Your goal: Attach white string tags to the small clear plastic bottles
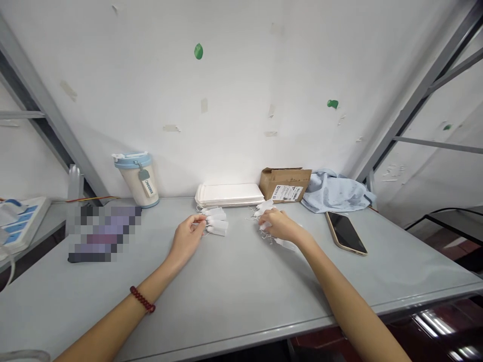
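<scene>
My left hand (188,233) rests on the table with thumb and fingers pinched together at the string ends of a small group of white tags (218,228). The tags lie fanned out to the right of my fingertips. Across a gap, my right hand (278,224) is closed, fingers bent down into a second cluster of white tags (265,205) with thin white strings. Part of that cluster is hidden under the hand, and more white tags (286,244) show below my palm. How many tags the right fingers grip is hidden.
Behind the hands lies a stack of white flat cards (230,193), beside an open cardboard box (286,185) and a crumpled light-blue cloth (335,192). A phone (346,232) lies at right. A tumbler (138,178), a blurred pouch (103,234) and a power strip (22,226) are left.
</scene>
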{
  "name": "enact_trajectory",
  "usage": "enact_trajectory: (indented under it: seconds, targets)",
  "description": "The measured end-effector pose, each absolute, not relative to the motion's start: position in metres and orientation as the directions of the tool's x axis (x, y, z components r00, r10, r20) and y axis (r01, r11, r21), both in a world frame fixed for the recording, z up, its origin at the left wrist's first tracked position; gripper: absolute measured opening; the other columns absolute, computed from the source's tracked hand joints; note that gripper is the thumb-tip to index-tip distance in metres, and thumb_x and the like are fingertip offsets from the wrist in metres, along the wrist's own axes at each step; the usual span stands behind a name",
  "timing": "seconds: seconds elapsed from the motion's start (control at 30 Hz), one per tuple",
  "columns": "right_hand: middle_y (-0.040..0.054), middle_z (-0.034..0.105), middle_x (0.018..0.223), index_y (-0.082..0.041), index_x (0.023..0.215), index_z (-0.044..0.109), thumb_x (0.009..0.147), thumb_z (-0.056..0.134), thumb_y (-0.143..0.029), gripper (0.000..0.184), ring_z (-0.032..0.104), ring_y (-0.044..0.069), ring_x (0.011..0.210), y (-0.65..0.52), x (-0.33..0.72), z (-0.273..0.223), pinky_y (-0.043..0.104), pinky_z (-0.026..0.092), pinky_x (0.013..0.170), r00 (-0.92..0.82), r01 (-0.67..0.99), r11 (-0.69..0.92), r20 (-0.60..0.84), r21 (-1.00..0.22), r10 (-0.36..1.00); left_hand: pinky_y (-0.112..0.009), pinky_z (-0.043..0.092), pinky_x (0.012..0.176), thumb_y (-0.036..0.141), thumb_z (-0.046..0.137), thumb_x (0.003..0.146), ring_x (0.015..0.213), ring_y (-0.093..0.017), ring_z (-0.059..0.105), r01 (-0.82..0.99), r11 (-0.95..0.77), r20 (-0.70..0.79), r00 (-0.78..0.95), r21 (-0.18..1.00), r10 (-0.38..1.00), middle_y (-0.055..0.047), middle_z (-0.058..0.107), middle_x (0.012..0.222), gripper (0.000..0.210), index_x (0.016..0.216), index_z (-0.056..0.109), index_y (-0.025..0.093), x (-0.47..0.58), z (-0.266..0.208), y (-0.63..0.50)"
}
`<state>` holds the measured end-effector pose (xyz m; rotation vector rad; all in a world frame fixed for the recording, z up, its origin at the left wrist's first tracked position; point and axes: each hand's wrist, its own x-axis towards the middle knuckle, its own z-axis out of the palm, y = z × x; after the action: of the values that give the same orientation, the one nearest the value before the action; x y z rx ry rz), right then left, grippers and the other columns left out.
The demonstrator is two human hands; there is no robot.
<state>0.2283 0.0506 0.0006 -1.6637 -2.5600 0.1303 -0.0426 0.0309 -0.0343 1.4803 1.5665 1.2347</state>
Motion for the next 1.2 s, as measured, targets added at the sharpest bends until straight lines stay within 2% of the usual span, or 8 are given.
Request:
enact_trajectory:
  seconds: [0.13,0.27,0.53,0.7,0.83,0.97,1.1,1.2]
  targets:
    - [0.0081,0.065,0.099,-0.017,0.096,0.064,0.07,0.05,0.001,0.036,0.051,0.024,0.099,0.052,0.227,-0.001,0.031,0.036,0.078,-0.407,0.911,0.408,0.026,-0.063,0.913,-0.024,0.039,0.051,0.042,0.051,0.073,0.062,-0.017,0.056,0.374,-0.072,0.137,-0.152,0.925,0.979,-0.003,0.061,0.071,0.035,0.094,0.06,0.015,-0.041,-0.034,0.03]
    - [0.009,0.064,0.104,-0.016,0.101,0.061,0.076,0.049,-0.002,0.031,0.053,0.022,0.1,0.047,0.225,0.008,0.03,0.035,0.081,-0.38,0.912,0.389,0.088,-0.129,0.921,-0.024,0.039,0.052,0.042,0.051,0.074,0.064,-0.017,0.056,0.377,-0.08,0.148,-0.156,0.923,0.977,-0.004,0.061,0.074,0.035,0.096,0.059,0.016,-0.041,-0.033,0.03]
    - [0.0142,0.066,0.099,-0.009,0.099,0.062,0.084,0.043,-0.013,0.024,0.058,0.023,0.091,0.04,0.222,0.02,0.028,0.038,0.073,-0.32,0.912,0.35,0.165,-0.212,0.933,-0.025,0.038,0.052,0.044,0.051,0.074,0.061,-0.016,0.056,0.382,-0.111,0.176,-0.139,0.917,0.974,-0.002,0.061,0.071,0.035,0.094,0.06,0.017,-0.037,-0.03,0.024]
    - [0.0103,0.067,0.09,-0.01,0.098,0.063,0.084,0.041,-0.014,0.026,0.059,0.019,0.08,0.044,0.222,0.016,0.025,0.039,0.067,-0.305,0.859,0.379,0.249,-0.345,0.919,-0.025,0.039,0.053,0.043,0.051,0.074,0.059,-0.015,0.055,0.391,-0.126,0.192,-0.134,0.912,0.972,-0.001,0.062,0.071,0.033,0.094,0.061,0.018,-0.034,-0.025,0.019]
    - [0.005,0.067,0.085,-0.014,0.095,0.062,0.085,0.041,-0.021,0.024,0.057,0.015,0.073,0.041,0.216,0.013,0.024,0.04,0.064,-0.333,0.746,0.42,0.257,-0.516,0.907,-0.024,0.04,0.056,0.04,0.051,0.076,0.064,-0.016,0.054,0.441,-0.168,0.218,-0.065,0.882,0.974,-0.001,0.06,0.073,0.028,0.089,0.062,0.019,-0.026,-0.02,0.009]
    - [0.0041,0.066,0.089,-0.016,0.095,0.062,0.087,0.042,-0.026,0.024,0.057,0.013,0.071,0.031,0.202,0.011,0.023,0.041,0.06,-0.404,0.621,0.461,0.245,-0.634,0.881,-0.024,0.041,0.058,0.04,0.049,0.078,0.066,-0.016,0.054,0.441,-0.209,0.218,0.029,0.873,0.975,-0.002,0.06,0.077,0.032,0.1,0.062,0.02,-0.016,-0.018,0.001]
    - [0.0056,0.066,0.095,-0.016,0.098,0.062,0.085,0.045,-0.023,0.022,0.058,0.015,0.08,0.022,0.188,0.008,0.024,0.041,0.06,-0.473,0.564,0.542,0.294,-0.623,0.83,-0.024,0.041,0.057,0.041,0.05,0.078,0.069,-0.016,0.054,0.417,-0.258,0.244,0.087,0.871,0.966,-0.003,0.063,0.086,0.037,0.109,0.06,0.022,-0.013,-0.017,-0.003]
    - [0.0069,0.066,0.097,-0.016,0.101,0.061,0.083,0.048,-0.021,0.023,0.059,0.016,0.082,0.02,0.182,0.004,0.024,0.042,0.061,-0.497,0.559,0.579,0.32,-0.594,0.807,-0.025,0.042,0.059,0.042,0.052,0.077,0.069,-0.017,0.055,0.417,-0.269,0.247,0.108,0.868,0.963,-0.003,0.064,0.083,0.033,0.101,0.065,0.022,-0.013,-0.015,-0.004]
